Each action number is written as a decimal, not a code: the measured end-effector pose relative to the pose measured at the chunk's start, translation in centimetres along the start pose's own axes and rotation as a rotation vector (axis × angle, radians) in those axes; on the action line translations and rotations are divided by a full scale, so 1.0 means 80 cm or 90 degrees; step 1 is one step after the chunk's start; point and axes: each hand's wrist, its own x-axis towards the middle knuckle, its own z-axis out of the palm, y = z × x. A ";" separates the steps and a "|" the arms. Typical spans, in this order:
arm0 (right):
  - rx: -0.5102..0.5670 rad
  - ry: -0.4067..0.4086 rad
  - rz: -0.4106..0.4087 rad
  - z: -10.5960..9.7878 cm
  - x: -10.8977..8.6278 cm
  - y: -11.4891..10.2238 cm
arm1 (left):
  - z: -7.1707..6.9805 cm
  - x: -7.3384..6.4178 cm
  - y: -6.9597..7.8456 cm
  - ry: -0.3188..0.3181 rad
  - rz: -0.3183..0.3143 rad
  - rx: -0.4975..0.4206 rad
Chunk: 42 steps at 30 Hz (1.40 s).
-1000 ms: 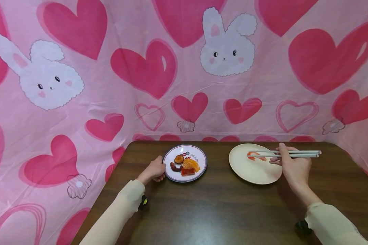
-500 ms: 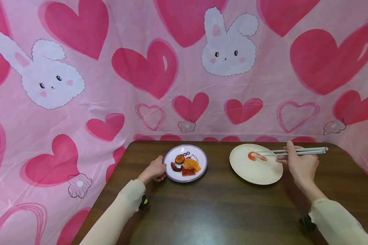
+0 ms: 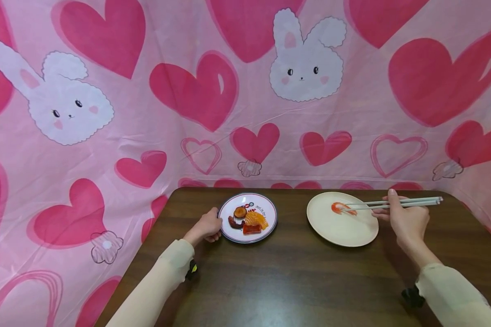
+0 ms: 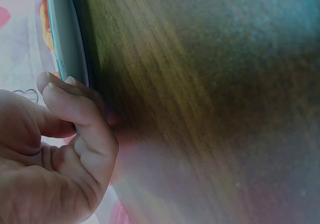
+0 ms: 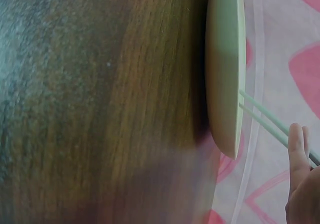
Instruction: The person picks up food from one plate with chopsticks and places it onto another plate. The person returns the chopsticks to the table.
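My left hand grips the left rim of a white plate with a blue edge; the left wrist view shows thumb and curled fingers at that rim. On this plate lie a round brown piece, orange salmon-like slices, a red-brown block and a dark curled piece. My right hand holds a pair of pale chopsticks over the cream plate. Their tips are at an orange-and-white shrimp on that plate. In the right wrist view the plate's wall hides the tips.
Both plates stand toward the far side of a brown wooden table, with a gap between them. Behind the table hangs a pink cloth printed with hearts and rabbits. Dark wrist-worn devices sit below both sleeves.
My right hand and the chopsticks have drawn back to the right, uncovering more of the shrimp, which lies on the cream plate. The left hand stays at its plate.
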 end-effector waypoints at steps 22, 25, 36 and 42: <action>0.018 0.016 0.069 -0.002 0.004 0.007 | 0.001 0.001 -0.001 -0.003 0.006 -0.006; 0.027 0.028 0.072 -0.001 0.005 0.008 | 0.000 0.001 -0.001 -0.004 0.005 -0.005; 0.030 0.015 0.069 -0.007 0.001 0.005 | -0.002 0.002 -0.001 -0.006 0.004 -0.007; 0.033 -0.017 0.070 -0.006 0.001 0.005 | -0.001 0.003 -0.001 -0.007 0.000 -0.007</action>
